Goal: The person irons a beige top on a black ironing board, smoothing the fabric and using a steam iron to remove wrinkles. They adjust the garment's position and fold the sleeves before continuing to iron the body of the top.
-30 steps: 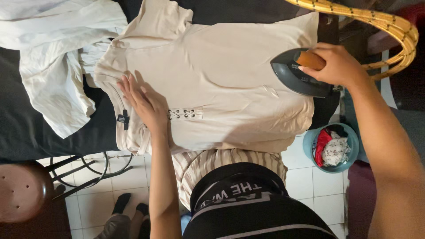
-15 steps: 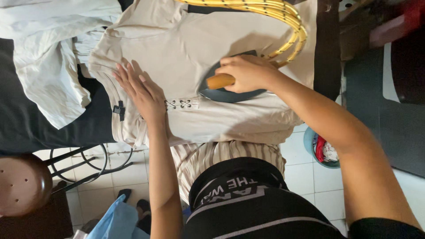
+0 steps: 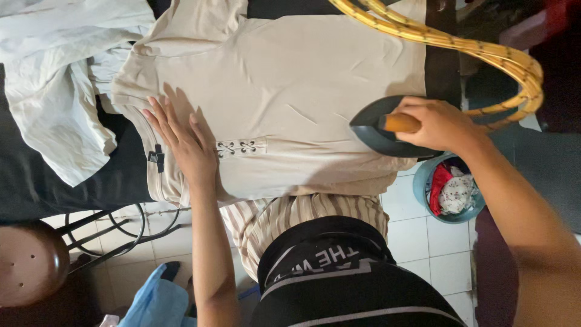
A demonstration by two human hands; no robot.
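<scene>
The heavy iron (image 3: 378,127) is gripped by the right hand (image 3: 439,124) at its orange handle; the soft beige shirt (image 3: 290,91) is pressed flat by the open left hand (image 3: 184,142).

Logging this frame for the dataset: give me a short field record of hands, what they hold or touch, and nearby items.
left hand: flat, fingers spread, pressing on the beige shirt
right hand: closed around the orange handle of the dark iron
iron position: on the shirt's right edge
iron cord: yellow braided cord, looping from the top to the right
surface: dark-covered ironing board
other laundry: white garment heaped at left
floor: blue bucket with clothes inside, brown round stool, white tiles
</scene>
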